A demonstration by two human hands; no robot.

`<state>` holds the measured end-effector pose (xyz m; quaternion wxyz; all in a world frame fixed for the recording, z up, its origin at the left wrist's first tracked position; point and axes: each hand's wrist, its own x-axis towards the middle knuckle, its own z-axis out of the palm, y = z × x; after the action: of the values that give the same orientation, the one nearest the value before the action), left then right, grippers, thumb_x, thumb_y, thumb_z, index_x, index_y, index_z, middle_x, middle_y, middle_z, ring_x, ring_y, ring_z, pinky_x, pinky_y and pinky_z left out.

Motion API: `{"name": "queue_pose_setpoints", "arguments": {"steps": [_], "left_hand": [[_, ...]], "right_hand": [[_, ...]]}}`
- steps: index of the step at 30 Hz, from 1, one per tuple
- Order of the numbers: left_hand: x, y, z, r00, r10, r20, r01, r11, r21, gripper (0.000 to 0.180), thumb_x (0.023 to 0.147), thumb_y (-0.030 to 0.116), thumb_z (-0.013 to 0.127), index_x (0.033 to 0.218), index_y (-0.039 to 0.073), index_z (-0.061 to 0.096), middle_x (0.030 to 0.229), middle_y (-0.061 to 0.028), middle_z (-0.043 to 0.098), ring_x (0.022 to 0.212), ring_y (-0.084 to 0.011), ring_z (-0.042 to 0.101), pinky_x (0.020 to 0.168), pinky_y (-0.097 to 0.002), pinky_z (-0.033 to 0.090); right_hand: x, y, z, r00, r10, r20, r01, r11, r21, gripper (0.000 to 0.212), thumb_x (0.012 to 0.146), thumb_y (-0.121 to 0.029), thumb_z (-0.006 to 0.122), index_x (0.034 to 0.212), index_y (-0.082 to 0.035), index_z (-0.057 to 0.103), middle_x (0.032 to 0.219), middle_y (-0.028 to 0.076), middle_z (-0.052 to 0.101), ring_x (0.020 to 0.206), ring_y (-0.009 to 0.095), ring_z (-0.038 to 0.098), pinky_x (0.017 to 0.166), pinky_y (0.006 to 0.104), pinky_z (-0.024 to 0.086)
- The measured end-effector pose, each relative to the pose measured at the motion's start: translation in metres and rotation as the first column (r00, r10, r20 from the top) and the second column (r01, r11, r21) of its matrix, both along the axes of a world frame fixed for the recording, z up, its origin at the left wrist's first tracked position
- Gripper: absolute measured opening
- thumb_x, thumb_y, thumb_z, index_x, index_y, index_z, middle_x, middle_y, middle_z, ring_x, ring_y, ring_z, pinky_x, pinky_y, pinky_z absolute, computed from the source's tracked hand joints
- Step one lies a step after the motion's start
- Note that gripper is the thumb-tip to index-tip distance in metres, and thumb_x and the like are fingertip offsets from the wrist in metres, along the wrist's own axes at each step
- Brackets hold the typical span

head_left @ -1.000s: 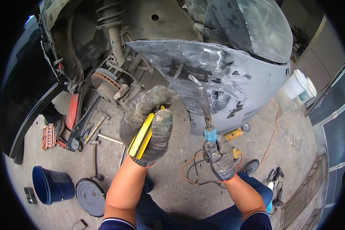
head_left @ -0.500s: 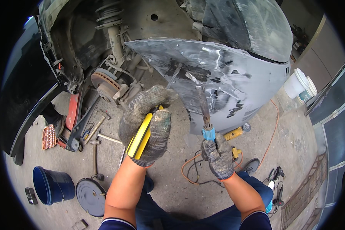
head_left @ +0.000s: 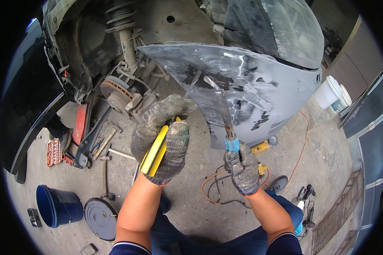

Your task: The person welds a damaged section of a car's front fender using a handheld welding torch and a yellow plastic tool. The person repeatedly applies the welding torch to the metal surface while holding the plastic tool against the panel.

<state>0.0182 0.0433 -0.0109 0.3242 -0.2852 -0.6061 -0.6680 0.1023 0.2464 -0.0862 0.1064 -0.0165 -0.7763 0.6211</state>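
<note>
My left hand point(head_left: 164, 138), in a grey knitted work glove, is closed around the yellow-and-black handle point(head_left: 155, 153) of a tool. A thin metal strip point(head_left: 193, 85) slants from beside that glove to the panel; whether it joins the handle is hidden. My right hand point(head_left: 244, 170), gloved alike, grips a soldering iron point(head_left: 224, 111) with a blue collar, a worn metal shaft and a flat bent tip. That tip is in front of a dark patch on a grey, scuffed bumper panel point(head_left: 281, 93); contact cannot be made out. Pale cracks and black spots mark the panel.
A brake disc point(head_left: 115, 91) and strut stand exposed at the upper left. Hammers point(head_left: 105, 170), a red jack point(head_left: 80, 123), a blue bucket point(head_left: 59, 206) and a dark lid point(head_left: 101, 218) are on the left floor. A yellow grinder point(head_left: 261, 147), cords and white buckets point(head_left: 329, 93) lie right.
The soldering iron's tip has shifted slightly up and to the left, and its collar has risen a little with my right hand. My left hand stays almost still.
</note>
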Motion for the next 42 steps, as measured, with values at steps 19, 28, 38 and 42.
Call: {"name": "queue_pose_setpoints", "arguments": {"steps": [19,28,38,42], "left_hand": [[0.000,-0.001,0.009,0.998,0.040,-0.040,-0.042,0.998,-0.051,0.021,0.091,0.018,0.066,0.105,0.003,0.068,0.100,-0.0105,0.069,0.086,-0.0206,0.065,0.079,-0.0307,0.052],[0.001,0.001,0.002,0.999,0.001,0.045,-0.002,1.000,0.029,0.023,0.090,0.021,0.067,0.105,0.004,0.068,0.100,-0.0104,0.068,0.085,-0.0203,0.065,0.078,-0.0301,0.052],[0.000,0.001,0.002,1.000,0.017,-0.001,-0.017,1.000,0.013,0.023,0.089,0.019,0.067,0.106,0.004,0.067,0.100,-0.0114,0.069,0.088,-0.0215,0.065,0.081,-0.0318,0.052],[0.001,0.002,0.004,1.000,0.000,-0.005,0.000,1.000,0.022,0.022,0.090,0.017,0.066,0.106,0.003,0.067,0.100,-0.0113,0.069,0.088,-0.0214,0.065,0.080,-0.0316,0.052]], "right_hand": [[-0.004,0.002,0.016,0.982,-0.120,-0.148,0.163,0.931,0.326,0.027,0.096,-0.028,0.060,0.105,-0.002,0.058,0.072,0.003,0.055,0.061,0.011,0.051,0.058,0.0285,0.043],[0.003,-0.002,0.025,0.983,-0.150,-0.106,0.179,0.917,0.357,0.041,0.095,-0.033,0.062,0.118,0.000,0.058,0.086,0.011,0.061,0.076,0.020,0.059,0.071,0.0343,0.048],[0.006,0.005,0.005,0.985,-0.171,0.015,0.166,0.971,0.174,0.042,0.096,-0.035,0.060,0.119,0.001,0.059,0.094,0.015,0.064,0.084,0.024,0.062,0.078,0.0360,0.050],[0.004,0.006,-0.001,0.995,-0.090,-0.032,0.095,0.973,0.212,0.036,0.097,-0.031,0.059,0.116,-0.001,0.057,0.083,0.007,0.059,0.073,0.017,0.056,0.067,0.0311,0.046]]}}
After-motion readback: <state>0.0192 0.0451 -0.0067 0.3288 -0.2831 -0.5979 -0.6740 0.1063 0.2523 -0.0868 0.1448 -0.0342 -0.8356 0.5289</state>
